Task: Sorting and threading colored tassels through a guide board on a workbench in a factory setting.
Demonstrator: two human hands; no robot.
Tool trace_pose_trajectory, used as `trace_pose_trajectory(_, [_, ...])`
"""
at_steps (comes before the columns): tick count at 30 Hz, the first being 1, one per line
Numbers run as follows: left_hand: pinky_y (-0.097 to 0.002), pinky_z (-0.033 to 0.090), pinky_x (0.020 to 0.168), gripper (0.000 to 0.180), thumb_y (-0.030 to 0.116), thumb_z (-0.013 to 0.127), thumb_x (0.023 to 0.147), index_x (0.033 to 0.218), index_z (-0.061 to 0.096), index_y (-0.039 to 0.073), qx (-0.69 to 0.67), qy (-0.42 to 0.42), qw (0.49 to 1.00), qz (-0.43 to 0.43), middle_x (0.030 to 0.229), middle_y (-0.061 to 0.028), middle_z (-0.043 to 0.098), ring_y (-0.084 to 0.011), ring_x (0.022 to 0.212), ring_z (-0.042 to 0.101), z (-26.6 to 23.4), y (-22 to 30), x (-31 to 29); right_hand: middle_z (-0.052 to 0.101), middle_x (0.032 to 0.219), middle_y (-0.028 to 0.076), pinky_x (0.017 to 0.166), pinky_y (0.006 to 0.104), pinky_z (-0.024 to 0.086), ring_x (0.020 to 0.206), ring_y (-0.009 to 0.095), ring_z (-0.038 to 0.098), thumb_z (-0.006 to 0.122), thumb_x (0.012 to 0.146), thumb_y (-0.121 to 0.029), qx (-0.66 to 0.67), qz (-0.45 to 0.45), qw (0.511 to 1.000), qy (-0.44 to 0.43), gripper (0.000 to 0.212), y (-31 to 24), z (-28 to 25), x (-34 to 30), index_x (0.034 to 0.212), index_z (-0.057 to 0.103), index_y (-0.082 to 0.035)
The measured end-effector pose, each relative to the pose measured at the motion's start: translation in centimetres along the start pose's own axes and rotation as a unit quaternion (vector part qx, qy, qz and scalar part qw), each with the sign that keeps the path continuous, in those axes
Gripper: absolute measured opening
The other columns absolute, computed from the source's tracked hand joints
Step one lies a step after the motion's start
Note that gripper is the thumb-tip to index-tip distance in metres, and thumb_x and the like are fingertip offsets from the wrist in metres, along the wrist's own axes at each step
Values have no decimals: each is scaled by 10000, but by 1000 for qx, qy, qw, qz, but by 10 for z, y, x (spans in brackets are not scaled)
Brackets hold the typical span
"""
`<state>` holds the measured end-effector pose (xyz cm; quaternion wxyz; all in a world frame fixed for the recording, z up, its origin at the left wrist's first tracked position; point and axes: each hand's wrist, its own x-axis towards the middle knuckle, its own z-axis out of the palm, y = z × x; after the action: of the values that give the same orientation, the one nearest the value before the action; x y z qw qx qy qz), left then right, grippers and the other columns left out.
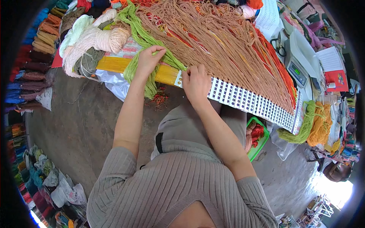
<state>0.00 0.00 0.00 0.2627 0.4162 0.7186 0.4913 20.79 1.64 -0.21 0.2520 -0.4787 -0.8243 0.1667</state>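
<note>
A loose hank of lime-green yarn (134,27) lies across the table edge, its lower end hanging over the front. My left hand (149,62) is over this hank, thumb and fingertips pinched together; any strand between them is too fine to make out. Green strands run right to my right hand (197,84), whose curled fingers close on them at the left end of a white strip with rows of dark holes (243,100). Behind the strip spreads a wide mass of brownish-pink yarn (216,41), its strands reaching the holes. Red and orange yarn shows beneath it.
Pale pink skeins (100,40) lie at the table's left. At right are black scissors (280,47), a digital scale (298,72), and green and orange hanks (321,121). A green basket (262,142) with red yarn stands below the table. Yarn piles line the left wall.
</note>
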Motion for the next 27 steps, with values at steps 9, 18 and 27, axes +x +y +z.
trace_pose_trajectory(9, [-200,299,438,164,185,713,873,957,708,44,-172,27,982,-73,633,50,542,-20,490,426,-6,12,-9,583,966,31,741,399,367,898,231,576,746,754,-241,147,25,989,24,155,2,-3,-2,795,684,-104])
trace_pose_trajectory(18, [-282,447,542,204,231,708,864,931,702,38,-52,-1,995,91,693,-6,648,-138,565,570,2,-9,-3,562,983,43,776,405,359,940,238,567,756,743,-286,80,-19,996,25,243,-2,-3,-4,849,636,-103])
trace_pose_trajectory(27, [-332,508,738,238,199,695,838,1030,683,59,233,-55,968,74,848,-90,705,-196,799,679,7,12,-8,569,971,57,781,403,368,918,253,574,728,783,-280,64,-19,996,60,222,4,3,-5,871,642,-95])
